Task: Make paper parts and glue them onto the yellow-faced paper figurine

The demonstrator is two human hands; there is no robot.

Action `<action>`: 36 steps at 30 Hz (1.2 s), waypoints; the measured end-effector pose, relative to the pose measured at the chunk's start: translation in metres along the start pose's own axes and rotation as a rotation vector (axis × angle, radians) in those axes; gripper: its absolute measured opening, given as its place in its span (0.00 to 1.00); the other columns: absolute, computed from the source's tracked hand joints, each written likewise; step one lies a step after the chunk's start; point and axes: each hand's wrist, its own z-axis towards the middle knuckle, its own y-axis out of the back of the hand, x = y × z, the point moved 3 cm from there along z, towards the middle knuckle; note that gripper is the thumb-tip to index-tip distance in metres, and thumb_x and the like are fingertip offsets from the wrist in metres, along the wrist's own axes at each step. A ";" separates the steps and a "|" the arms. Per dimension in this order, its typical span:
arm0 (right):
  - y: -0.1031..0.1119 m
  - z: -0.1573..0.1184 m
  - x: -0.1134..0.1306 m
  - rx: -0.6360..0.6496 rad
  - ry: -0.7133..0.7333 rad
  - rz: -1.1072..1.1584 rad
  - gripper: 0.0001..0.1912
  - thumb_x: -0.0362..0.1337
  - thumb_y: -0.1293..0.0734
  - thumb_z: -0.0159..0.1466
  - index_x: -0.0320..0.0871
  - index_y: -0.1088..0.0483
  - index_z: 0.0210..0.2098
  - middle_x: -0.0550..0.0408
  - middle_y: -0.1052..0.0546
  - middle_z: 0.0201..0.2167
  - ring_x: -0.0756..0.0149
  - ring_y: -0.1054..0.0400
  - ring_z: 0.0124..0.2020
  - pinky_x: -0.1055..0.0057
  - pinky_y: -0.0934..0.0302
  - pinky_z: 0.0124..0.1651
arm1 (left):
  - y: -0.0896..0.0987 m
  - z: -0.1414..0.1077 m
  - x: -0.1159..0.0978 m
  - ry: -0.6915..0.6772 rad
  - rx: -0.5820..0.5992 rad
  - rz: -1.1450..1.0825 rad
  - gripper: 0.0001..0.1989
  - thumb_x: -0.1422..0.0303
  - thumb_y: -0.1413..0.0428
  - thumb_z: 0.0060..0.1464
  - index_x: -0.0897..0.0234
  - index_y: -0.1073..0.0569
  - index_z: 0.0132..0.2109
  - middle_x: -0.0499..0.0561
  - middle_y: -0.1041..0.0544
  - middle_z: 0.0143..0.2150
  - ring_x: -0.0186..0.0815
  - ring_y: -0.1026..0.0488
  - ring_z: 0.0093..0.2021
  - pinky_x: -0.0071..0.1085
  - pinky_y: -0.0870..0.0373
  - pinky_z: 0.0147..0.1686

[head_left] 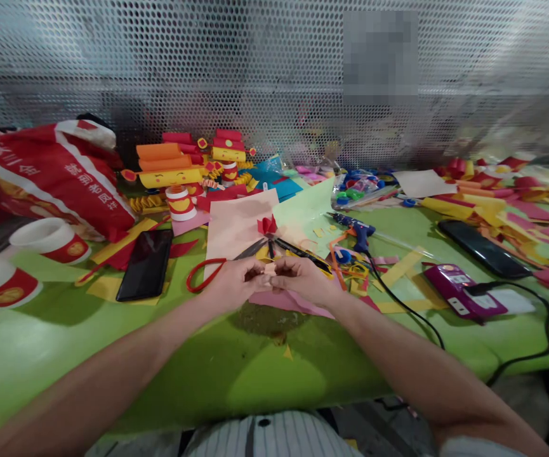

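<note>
Both hands meet over the middle of the green table. Between the fingertips of my left hand (238, 279) and my right hand (303, 277) is a small piece of pale pink paper (269, 271), pinched from both sides. Scissors with a red handle (197, 279) lie just left of my left hand, their blade reaching behind it. A black-and-yellow cutter knife (303, 251) lies behind my right hand. Beyond the fingertips is a folded red paper piece (267, 225). Under my hands lies a pink paper sheet (297, 303), partly covered.
A blue glue gun (357, 231) and its black cord lie to the right, near a purple power socket (464, 292) and a black phone (483, 247). Another phone (145, 263), paper cups (50, 240) and a red bag (55, 171) are at left. Paper figures (174, 178) stand behind.
</note>
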 end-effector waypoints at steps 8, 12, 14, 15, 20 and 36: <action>0.011 0.005 -0.001 -0.145 0.068 0.100 0.18 0.47 0.26 0.46 0.42 0.33 0.26 0.63 0.29 0.16 0.74 0.34 0.18 0.74 0.38 0.24 | 0.020 0.007 -0.002 -0.046 -0.103 0.352 0.13 0.63 0.57 0.58 0.64 0.31 0.38 0.51 0.27 0.34 0.35 0.29 0.34 0.30 0.33 0.33; 0.019 0.009 -0.003 -0.227 0.110 0.187 0.20 0.47 0.26 0.46 0.44 0.37 0.26 0.64 0.29 0.15 0.74 0.35 0.16 0.74 0.38 0.23 | 0.028 0.002 0.015 0.120 -0.090 0.880 0.14 0.69 0.55 0.55 0.66 0.31 0.46 0.60 0.28 0.46 0.46 0.30 0.48 0.39 0.33 0.44; 0.021 0.009 -0.002 -0.241 0.110 0.214 0.20 0.47 0.26 0.46 0.44 0.39 0.25 0.65 0.30 0.15 0.75 0.35 0.16 0.74 0.37 0.24 | 0.028 -0.002 0.022 0.182 -0.001 0.958 0.16 0.68 0.56 0.56 0.67 0.32 0.48 0.62 0.29 0.47 0.48 0.29 0.47 0.41 0.32 0.44; 0.021 0.009 -0.001 -0.245 0.111 0.227 0.21 0.47 0.25 0.45 0.44 0.39 0.25 0.66 0.30 0.15 0.75 0.35 0.16 0.74 0.37 0.24 | 0.028 -0.004 0.023 0.200 0.031 0.967 0.17 0.67 0.56 0.56 0.67 0.33 0.50 0.62 0.29 0.48 0.48 0.29 0.47 0.41 0.32 0.43; 0.021 0.009 0.004 -0.266 0.125 0.286 0.21 0.46 0.24 0.43 0.45 0.38 0.25 0.66 0.32 0.15 0.76 0.37 0.15 0.76 0.38 0.22 | 0.028 -0.009 0.024 0.268 0.146 0.969 0.23 0.69 0.55 0.53 0.66 0.39 0.57 0.63 0.30 0.49 0.49 0.26 0.44 0.41 0.31 0.40; 0.025 0.009 0.007 -0.339 0.194 0.479 0.17 0.41 0.22 0.42 0.44 0.32 0.25 0.66 0.28 0.20 0.78 0.35 0.17 0.79 0.34 0.21 | 0.033 -0.013 0.014 0.050 0.000 0.577 0.22 0.71 0.54 0.53 0.67 0.34 0.55 0.54 0.25 0.36 0.39 0.26 0.35 0.32 0.31 0.36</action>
